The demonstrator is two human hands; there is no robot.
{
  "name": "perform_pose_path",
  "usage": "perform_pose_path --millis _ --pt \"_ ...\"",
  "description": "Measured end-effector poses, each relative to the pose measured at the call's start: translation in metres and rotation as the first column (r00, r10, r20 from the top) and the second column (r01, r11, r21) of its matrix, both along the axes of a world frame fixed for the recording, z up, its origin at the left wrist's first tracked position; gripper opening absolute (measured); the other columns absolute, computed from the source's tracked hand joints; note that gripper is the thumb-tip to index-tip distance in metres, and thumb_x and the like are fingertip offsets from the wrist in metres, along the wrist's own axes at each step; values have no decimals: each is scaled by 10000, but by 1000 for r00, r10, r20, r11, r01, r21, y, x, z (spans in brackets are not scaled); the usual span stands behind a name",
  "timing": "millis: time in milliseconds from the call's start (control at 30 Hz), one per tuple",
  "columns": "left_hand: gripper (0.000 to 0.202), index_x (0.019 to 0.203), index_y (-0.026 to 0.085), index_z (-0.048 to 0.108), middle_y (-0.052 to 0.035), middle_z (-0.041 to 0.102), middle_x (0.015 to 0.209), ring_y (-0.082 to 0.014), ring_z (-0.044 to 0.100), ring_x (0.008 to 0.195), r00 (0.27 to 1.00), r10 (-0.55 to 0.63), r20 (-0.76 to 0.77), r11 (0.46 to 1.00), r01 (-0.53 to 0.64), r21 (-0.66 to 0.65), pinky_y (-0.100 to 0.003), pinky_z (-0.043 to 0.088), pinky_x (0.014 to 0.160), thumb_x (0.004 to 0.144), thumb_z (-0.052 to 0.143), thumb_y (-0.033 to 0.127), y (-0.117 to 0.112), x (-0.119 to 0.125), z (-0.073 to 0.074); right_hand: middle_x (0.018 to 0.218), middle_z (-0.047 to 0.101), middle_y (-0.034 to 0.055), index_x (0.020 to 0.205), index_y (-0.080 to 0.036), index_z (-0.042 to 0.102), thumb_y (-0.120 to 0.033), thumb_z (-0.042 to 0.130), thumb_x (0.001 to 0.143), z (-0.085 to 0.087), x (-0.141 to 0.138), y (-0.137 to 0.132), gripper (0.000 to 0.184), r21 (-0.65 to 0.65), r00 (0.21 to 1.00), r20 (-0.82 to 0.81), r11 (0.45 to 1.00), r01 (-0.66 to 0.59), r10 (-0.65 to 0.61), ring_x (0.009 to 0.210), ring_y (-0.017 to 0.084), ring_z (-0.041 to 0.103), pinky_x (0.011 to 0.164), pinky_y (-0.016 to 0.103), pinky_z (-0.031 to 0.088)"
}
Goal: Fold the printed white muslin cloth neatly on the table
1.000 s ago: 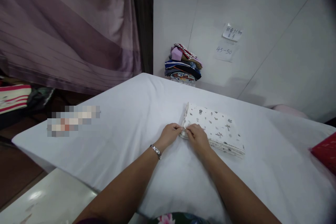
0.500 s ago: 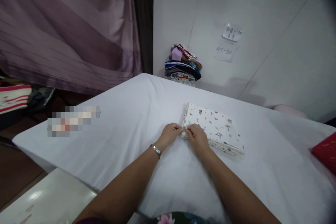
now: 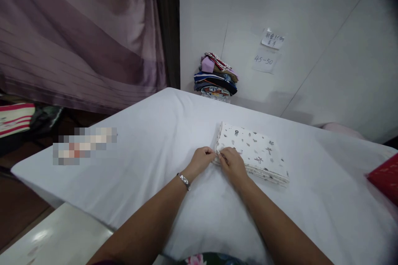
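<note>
A folded white cloth (image 3: pixel 264 153) with small dark prints lies flat on the white-covered table (image 3: pixel 149 145), its layers stacked along the near edge. At its near left corner my left hand (image 3: pixel 202 159), with a silver bracelet at the wrist, pinches a bit of the cloth's edge. Close beside it, my right hand (image 3: pixel 232 163) rests over the same corner, thumb and fingers closed on the fabric. The fingertips of both hands nearly meet there, and part of the corner is hidden under them.
Folded clothes (image 3: pixel 216 76) are piled beyond the table's far edge by the wall. A red item (image 3: pixel 385 178) lies at the right edge. A blurred-out object (image 3: pixel 83 147) is on the table's left, and a purple curtain (image 3: pixel 83 41) hangs behind.
Both hands stay at the cloth's corner; the fingers have shifted slightly and the pinched edge looks a little different. The view has moved slightly.
</note>
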State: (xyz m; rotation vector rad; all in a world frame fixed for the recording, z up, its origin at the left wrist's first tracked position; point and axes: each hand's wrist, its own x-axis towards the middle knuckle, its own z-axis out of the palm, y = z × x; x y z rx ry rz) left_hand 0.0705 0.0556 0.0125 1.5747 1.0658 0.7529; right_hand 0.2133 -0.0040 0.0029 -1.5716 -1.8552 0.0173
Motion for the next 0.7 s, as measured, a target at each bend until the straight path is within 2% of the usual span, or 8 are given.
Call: perform_pose_path --millis 167,300,433,533,633,700 --pt "142 658 143 622 12 586 641 -105 502 622 999 -11 33 999 12 -44 -215 384 598 659 552 267 -1 1 2 893 591 66 894 -204 574 -257 505 826 0 1 0 111 -12 1000 23 1000 -3 3 854 209 503 762 328 388" --pt "237 638 150 622 21 563 592 -100 478 575 1000 -25 16 998 26 -51 -216 371 562 696 548 367 2 -3 4 853 589 48 853 -210 569 -236 473 843 -1 1 1 100 -22 999 -50 1000 18 -20 824 191 510 742 309 389" --pt "224 671 154 644 7 607 653 -119 523 640 1000 2 -13 1000 -2 21 -226 394 611 690 556 359 9 -10 6 807 575 32 815 -211 557 -242 475 841 -1 2 2 92 -28 990 -135 999 31 -34 792 175 513 720 289 391" --pt "199 709 157 650 -3 635 711 -130 540 676 997 -40 -71 997 44 55 -227 397 616 652 588 338 12 -14 6 797 568 25 805 -209 555 -251 480 840 -2 2 2 93 -31 988 -152 999 35 -40 778 167 508 708 282 389" --pt "269 710 157 641 1 616 671 -126 515 615 980 -87 -179 995 94 33 -226 366 545 643 594 414 13 -16 4 790 564 20 803 -205 553 -251 484 839 -2 2 2 90 -28 988 -151 999 37 -41 770 165 505 698 279 387" --pt "326 675 158 629 7 591 627 -123 491 580 966 -76 -248 995 89 43 -229 341 517 658 567 478 13 -16 2 797 566 23 810 -204 553 -254 477 845 -1 2 2 97 -14 989 -142 999 34 -36 775 167 505 700 281 387"
